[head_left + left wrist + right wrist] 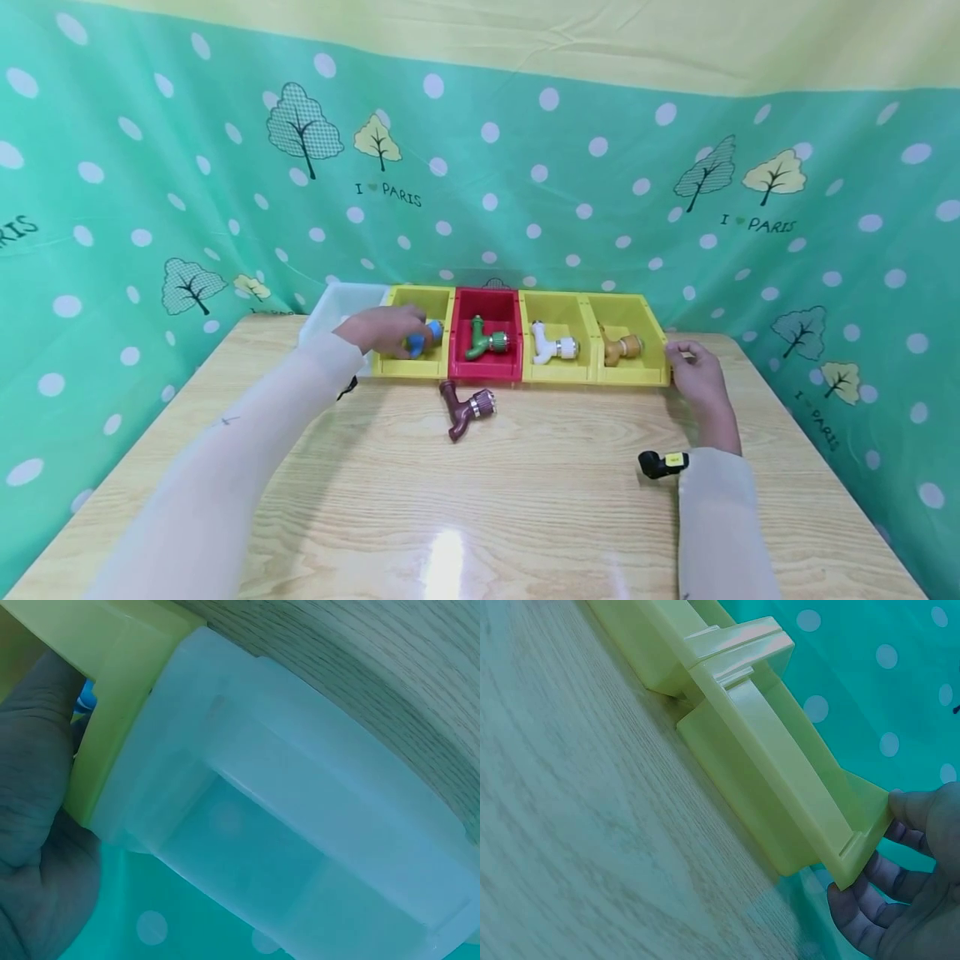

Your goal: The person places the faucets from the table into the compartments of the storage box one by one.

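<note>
- While the tabletop (pixel 525 500) carries everything, the row of bins (pixel 558 379) lies crosswise along its far edge, long axis running left to right, with one grip at each end of it.
- Left of the row sits a clear bin (pixel 337 312), touching the first yellow bin (pixel 405 367); the left wrist view shows the two walls side by side, just beside the left palm.
- Reaching over that first yellow bin, the left hand (pixel 382 327) has its fingers curled round a blue tap (pixel 429 335), which sits inside the bin at the fingertips.
- At the opposite end, the right hand (pixel 693 371) grasps the outer corner of the last yellow bin (pixel 780 772), fingers wrapped behind its wall as the right wrist view shows.
- Between the two grips, from the left one outward: a green tap (pixel 486 340) in the red bin (pixel 486 367), a white tap (pixel 551 346) in the next yellow bin, and an orange tap (pixel 621 346) in the last, nearest the right grip.
- Nearer the person than the bins, a brown tap (pixel 465 410) lies loose on the tabletop, in front of the red bin; it is closer to the left grip than the right, its stem pointing toward the person and slightly left.
</note>
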A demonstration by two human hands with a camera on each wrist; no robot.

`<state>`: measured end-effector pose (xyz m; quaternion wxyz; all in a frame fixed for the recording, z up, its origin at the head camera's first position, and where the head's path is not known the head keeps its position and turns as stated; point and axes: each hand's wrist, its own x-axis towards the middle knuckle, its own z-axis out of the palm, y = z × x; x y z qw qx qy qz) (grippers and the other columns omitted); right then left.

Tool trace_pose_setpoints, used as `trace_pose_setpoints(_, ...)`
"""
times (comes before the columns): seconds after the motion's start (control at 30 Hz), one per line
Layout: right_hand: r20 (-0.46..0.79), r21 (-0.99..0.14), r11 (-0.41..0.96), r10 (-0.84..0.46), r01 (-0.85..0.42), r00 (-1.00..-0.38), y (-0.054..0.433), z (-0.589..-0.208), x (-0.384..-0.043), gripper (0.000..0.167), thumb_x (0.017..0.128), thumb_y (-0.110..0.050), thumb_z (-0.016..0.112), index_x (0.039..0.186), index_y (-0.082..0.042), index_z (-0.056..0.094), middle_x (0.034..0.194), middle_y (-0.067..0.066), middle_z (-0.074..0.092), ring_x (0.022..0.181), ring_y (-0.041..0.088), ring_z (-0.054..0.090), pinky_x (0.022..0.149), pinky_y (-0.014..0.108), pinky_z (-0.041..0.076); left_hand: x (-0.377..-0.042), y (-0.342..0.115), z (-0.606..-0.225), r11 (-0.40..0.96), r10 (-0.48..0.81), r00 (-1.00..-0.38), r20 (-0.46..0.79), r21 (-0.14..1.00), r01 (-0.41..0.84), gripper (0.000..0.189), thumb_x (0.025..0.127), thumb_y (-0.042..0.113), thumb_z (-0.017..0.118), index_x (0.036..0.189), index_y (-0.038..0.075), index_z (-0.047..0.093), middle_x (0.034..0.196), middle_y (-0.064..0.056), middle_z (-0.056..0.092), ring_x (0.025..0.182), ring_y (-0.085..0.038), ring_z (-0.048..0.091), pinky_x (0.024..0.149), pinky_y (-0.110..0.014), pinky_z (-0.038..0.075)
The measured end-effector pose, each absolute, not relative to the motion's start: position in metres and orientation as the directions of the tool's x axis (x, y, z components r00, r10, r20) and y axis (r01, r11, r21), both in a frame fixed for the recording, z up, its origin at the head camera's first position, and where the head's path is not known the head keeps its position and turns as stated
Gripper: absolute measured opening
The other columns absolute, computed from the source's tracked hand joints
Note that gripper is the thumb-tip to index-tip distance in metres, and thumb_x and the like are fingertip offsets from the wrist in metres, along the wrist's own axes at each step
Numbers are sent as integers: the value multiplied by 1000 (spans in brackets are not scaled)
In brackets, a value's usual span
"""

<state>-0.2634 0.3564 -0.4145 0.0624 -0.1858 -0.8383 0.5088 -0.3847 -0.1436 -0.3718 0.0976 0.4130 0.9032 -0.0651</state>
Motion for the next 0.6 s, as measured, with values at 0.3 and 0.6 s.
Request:
trace_pose_setpoints(0.3,-93,-875,409,384,259,-919,358,-414,-264,52,109,-47,40,138,-5,50,134,19,48,111,28,49,85,37,49,-380,-141,-367,615,744,-614,-263,-88,784,27,94,22,78,121,25,74,112,-8,64,97,-23,56,88,-39,57)
trace_pose_setpoints(0.6,-89,-874,414,379,255,-921,357,-416,-265,52,109,-46,40,140,-5,49,134,20,49,112,28,49,84,34,48,-373,-142,-362,641,755,-639,-150,-37,766,26,96,19,74,122,20,74,112,-8,66,99,-25,60,90,-42,56)
